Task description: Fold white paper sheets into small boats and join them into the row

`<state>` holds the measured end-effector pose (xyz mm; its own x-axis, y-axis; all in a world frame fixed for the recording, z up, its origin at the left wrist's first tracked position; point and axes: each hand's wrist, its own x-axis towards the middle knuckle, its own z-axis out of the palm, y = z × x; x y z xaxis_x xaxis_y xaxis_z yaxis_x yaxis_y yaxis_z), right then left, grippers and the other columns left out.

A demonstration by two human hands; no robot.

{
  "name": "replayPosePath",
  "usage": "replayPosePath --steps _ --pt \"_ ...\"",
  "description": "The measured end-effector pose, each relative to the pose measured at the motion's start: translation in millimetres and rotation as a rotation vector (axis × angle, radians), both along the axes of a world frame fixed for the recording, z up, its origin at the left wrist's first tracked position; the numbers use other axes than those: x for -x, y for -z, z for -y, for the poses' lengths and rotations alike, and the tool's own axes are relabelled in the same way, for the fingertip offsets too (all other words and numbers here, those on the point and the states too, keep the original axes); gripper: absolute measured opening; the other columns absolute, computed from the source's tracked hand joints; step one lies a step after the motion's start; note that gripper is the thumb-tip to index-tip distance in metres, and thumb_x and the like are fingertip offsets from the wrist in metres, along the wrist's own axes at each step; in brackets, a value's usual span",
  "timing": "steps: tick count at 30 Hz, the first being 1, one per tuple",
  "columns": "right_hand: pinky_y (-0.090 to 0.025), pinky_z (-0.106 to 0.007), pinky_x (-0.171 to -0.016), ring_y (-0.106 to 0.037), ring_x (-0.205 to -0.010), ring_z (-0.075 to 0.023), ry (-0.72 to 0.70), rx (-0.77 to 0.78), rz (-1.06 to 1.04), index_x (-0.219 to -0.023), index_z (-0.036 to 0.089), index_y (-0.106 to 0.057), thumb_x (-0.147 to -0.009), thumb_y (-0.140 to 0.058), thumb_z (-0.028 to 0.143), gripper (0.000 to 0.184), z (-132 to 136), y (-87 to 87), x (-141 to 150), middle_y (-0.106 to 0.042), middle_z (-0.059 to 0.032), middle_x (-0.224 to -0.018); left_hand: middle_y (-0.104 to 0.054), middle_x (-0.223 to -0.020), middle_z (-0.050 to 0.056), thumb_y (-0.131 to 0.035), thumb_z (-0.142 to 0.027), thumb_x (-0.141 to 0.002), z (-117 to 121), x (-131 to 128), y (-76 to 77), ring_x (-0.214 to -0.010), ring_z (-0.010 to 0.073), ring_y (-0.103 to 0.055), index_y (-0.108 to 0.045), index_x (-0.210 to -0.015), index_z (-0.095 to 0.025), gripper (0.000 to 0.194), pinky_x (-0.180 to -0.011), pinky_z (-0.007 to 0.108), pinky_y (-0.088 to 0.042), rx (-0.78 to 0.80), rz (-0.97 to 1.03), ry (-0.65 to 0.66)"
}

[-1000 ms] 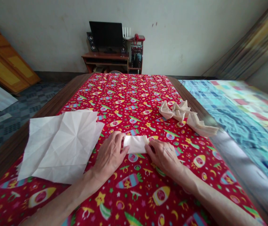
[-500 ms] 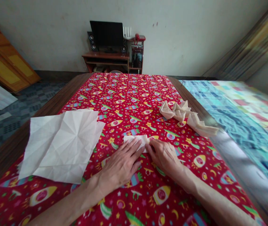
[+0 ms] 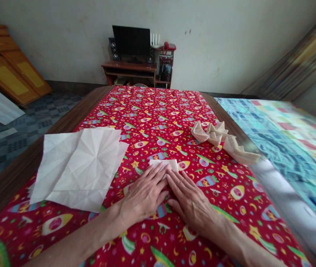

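A small folded piece of white paper (image 3: 171, 163) lies on the red patterned cloth (image 3: 158, 122), its near part hidden under my fingers. My left hand (image 3: 148, 191) rests flat on its left side with the fingers stretched forward. From the right, my right hand (image 3: 189, 196) also lies flat, its fingertips on the paper and meeting those of the left. Left of my hands are overlapping creased sheets of white paper (image 3: 82, 167). Several folded paper boats (image 3: 215, 133) stand near the right side of the cloth, one of them (image 3: 239, 151) closer to me.
The cloth covers a table with dark wooden edges (image 3: 63, 122). Beyond it, a monitor (image 3: 132, 43) stands on a brown desk (image 3: 130, 67) against the wall. A bed with a chequered cover (image 3: 280, 126) adjoins on the right. A wooden cabinet (image 3: 13, 70) stands at far left.
My right hand has opened from curled fingers at the paper's right edge to lying flat on the paper. My left hand stays on it. The view has shifted slightly.
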<state>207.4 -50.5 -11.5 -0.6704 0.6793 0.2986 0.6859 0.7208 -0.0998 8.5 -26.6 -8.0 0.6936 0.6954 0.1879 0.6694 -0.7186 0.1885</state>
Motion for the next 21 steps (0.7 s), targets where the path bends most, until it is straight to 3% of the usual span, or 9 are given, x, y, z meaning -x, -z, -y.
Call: replayPosePath --steps 3,6,13,17,21 --pt "-0.034 -0.044 -0.110 -0.023 -0.139 -0.0264 0.005 0.085 0.018 -0.147 0.008 -0.021 -0.093 -0.043 0.041 0.067 3.0 0.8 -5.0 -0.023 -0.0162 -0.151 -0.028 -0.151 0.008 -0.039 -0.033 -0.095 -0.4 2.9 0.2 -0.141 0.0218 -0.021 -0.036 -0.140 -0.016 0.048 -0.115 0.041 -0.024 -0.017 -0.011 0.022" --pt "-0.031 -0.044 -0.112 -0.019 -0.140 -0.0259 0.013 0.118 0.038 -0.148 0.008 -0.018 -0.094 -0.042 0.042 0.068 2.8 1.9 -11.1 -0.021 -0.0153 -0.152 -0.030 -0.151 0.006 -0.041 -0.031 -0.095 0.9 10.1 0.5 -0.141 0.0224 -0.022 -0.036 -0.141 -0.017 0.048 -0.115 0.042 -0.023 -0.032 -0.047 0.021" --pt "-0.034 -0.043 -0.111 -0.026 -0.138 -0.0250 0.039 0.078 0.059 -0.144 0.008 -0.032 -0.095 -0.042 0.036 0.057 -0.7 0.3 -15.0 -0.032 -0.0152 -0.147 -0.031 -0.150 0.007 -0.038 -0.030 -0.095 8.8 29.8 3.0 -0.139 0.0216 -0.027 -0.036 -0.141 -0.018 0.047 -0.115 0.047 -0.019 -0.059 -0.089 -0.036" --pt "-0.035 -0.045 -0.110 -0.033 -0.135 -0.0274 0.034 0.026 0.054 -0.136 0.002 -0.043 -0.095 -0.041 0.036 0.053 -17.0 -0.4 -9.4 -0.041 -0.0199 -0.141 -0.030 -0.150 0.010 -0.036 -0.034 -0.096 3.0 21.9 2.8 -0.140 0.0226 -0.025 -0.039 -0.138 -0.014 0.047 -0.114 0.048 -0.022 -0.071 -0.087 -0.082" --pt "-0.035 -0.045 -0.110 -0.038 -0.133 -0.0258 0.092 0.014 0.016 -0.134 0.008 -0.047 -0.095 -0.044 0.032 0.047 -35.6 -1.5 -5.1 -0.046 -0.0170 -0.139 -0.034 -0.148 0.014 -0.038 -0.036 -0.096 -11.5 11.8 3.5 -0.139 0.0247 -0.028 -0.043 -0.135 -0.010 0.047 -0.113 0.049 -0.023 -0.100 -0.068 -0.109"
